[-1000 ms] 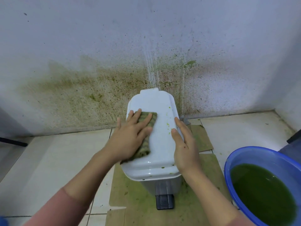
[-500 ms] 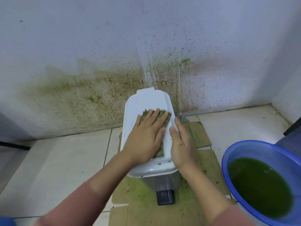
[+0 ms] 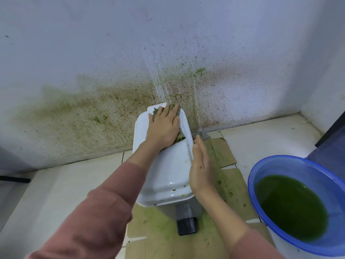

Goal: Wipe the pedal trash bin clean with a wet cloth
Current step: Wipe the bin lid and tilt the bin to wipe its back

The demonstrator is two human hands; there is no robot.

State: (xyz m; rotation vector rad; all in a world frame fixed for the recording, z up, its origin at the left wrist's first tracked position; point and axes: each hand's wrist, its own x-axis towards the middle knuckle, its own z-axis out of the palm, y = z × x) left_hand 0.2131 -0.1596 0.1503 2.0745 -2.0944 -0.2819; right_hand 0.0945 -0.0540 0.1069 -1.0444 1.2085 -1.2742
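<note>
Cloth, one, under left hand on bin lid; right hand touches rim.

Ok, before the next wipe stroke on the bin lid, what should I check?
1. The cloth lies flat under the left hand, at the far end of the lid: ok.
2. The right hand braces the lid's right edge, fingers straight: ok.
3. Near end of the lid clean: not ok, green specks there.
4. Rinse water clean: not ok, the blue basin holds green water.
5. The bin body wiped: cannot tell, mostly hidden.
</note>
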